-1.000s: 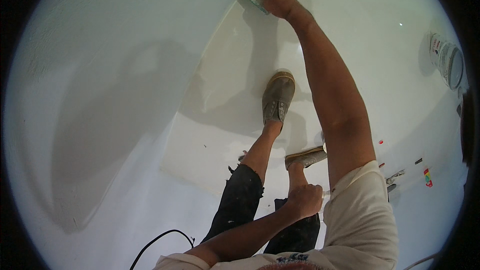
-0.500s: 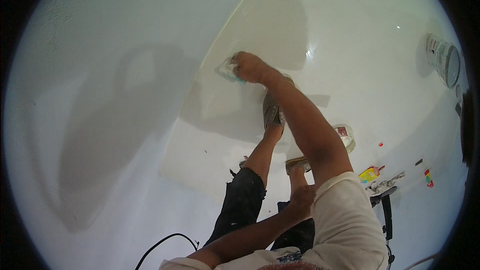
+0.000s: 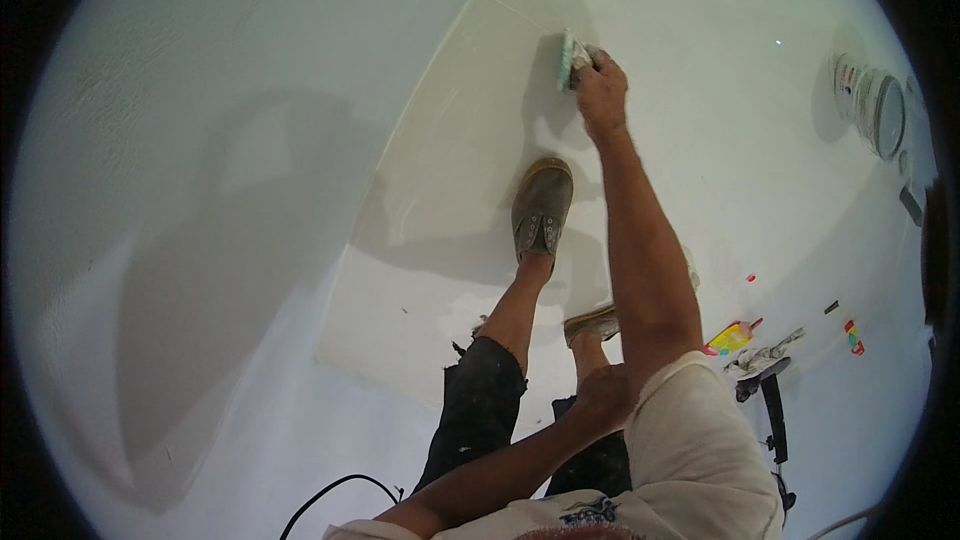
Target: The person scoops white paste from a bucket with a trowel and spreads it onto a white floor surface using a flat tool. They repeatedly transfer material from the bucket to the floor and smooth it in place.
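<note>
Swinging back up the wall [image 3: 300,90] since before, right hand [image 3: 600,90] gripping sponge [image 3: 572,58] tightly, wiping; left hand [image 3: 600,395] resting closed-looking on knee, holding nothing.

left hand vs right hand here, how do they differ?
The right hand is stretched far out on a straight arm; the left hand is tucked in close on a bent arm. The right hand grips a green pad pressed on the white floor; the left hand holds nothing and rests on the knee. Both are bare.
</note>
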A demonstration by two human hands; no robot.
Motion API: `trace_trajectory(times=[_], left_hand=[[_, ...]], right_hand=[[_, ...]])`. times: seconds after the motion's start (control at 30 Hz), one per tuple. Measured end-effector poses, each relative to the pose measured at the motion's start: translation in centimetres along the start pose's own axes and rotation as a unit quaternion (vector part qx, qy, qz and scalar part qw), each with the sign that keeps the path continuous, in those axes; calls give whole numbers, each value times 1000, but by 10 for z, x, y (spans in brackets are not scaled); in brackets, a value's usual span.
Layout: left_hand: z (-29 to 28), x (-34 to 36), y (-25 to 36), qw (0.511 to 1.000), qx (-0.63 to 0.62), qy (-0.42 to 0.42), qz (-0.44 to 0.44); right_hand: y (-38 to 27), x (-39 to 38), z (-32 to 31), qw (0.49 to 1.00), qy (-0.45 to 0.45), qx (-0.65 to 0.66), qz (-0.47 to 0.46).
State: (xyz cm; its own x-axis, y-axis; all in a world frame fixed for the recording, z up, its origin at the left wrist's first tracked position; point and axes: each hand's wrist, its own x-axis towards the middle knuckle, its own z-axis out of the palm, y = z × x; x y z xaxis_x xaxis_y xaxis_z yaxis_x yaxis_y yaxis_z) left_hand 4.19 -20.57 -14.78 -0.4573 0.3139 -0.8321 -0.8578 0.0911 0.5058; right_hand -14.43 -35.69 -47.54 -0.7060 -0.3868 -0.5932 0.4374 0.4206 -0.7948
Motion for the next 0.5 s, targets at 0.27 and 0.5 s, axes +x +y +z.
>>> trace_trajectory(times=[0.27,0.5], left_hand=[[108,14,-68,967,-218,131,-11],[29,5,-15,998,45,33,40]], right_hand=[[-17,31,65,987,29,-98,-122],[24,-41,-36,984,124,125,4]])
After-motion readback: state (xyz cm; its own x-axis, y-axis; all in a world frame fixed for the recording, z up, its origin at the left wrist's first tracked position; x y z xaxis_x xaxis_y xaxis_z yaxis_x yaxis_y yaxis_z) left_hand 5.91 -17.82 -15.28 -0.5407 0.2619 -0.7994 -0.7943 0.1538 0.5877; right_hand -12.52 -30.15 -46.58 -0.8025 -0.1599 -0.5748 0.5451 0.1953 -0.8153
